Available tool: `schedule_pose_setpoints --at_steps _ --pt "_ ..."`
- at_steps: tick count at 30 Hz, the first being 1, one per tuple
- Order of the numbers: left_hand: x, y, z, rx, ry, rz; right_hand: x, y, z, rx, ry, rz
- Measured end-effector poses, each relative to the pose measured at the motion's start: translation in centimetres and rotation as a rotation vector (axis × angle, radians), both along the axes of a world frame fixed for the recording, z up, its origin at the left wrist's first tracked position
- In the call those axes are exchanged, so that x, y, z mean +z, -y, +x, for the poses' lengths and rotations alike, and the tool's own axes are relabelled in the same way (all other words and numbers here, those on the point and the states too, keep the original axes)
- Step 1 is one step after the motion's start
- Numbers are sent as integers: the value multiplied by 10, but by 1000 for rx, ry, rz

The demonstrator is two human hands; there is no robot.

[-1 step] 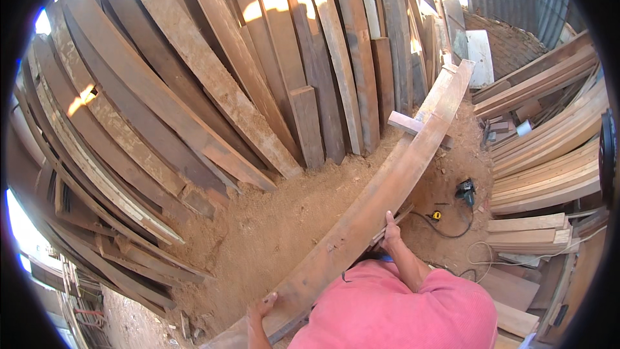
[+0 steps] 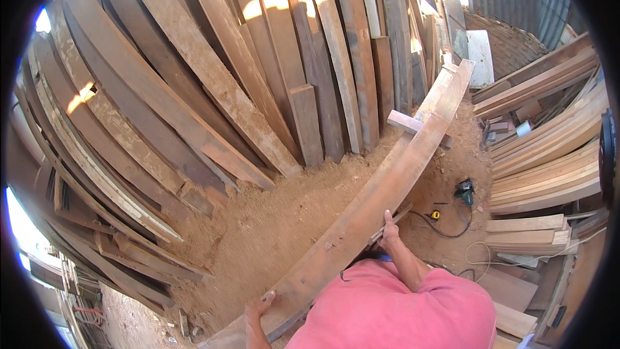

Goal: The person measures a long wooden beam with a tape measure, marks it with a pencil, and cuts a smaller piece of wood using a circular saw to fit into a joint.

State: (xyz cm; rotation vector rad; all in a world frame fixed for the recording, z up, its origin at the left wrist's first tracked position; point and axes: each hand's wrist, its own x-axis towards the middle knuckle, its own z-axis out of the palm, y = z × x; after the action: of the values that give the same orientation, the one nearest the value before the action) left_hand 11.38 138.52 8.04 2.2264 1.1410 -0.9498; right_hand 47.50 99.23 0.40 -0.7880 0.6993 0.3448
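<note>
A long brown wooden plank (image 2: 361, 220) runs diagonally from the lower left to the upper right. My left hand (image 2: 260, 305) grips it near its lower end, thumb laid over the top face and the other fingers mostly hidden. Farther up, my right hand (image 2: 390, 232) holds the near edge, its thumb pointing up along the wood and its fingers partly out of sight. Thin wood strips (image 2: 402, 214) show beside that hand. Near the far end, the plank lies across a short wooden crosspiece (image 2: 403, 121).
Tall boards (image 2: 245, 77) lean in a row along the far side and left. A dark green power tool (image 2: 464, 192) with a cord and a yellow tape measure (image 2: 435, 215) lie on the sawdust-covered ground (image 2: 271, 220). Stacked lumber (image 2: 542, 174) fills the right.
</note>
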Motion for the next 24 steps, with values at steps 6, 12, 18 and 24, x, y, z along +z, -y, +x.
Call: schedule_pose_setpoints --at_steps 6,12,18,24 --pt "52 10 21 -112 -39 20 41 -11 -2 -126 -96 -185" --pt "-19 -31 -10 -78 -82 -197 79 -18 -12 0 -171 -421" --pt "-23 -42 17 40 -101 -244 82 -23 0 137 -124 -648" --pt "74 -26 77 407 -258 -444 14 -18 15 40 32 -666"
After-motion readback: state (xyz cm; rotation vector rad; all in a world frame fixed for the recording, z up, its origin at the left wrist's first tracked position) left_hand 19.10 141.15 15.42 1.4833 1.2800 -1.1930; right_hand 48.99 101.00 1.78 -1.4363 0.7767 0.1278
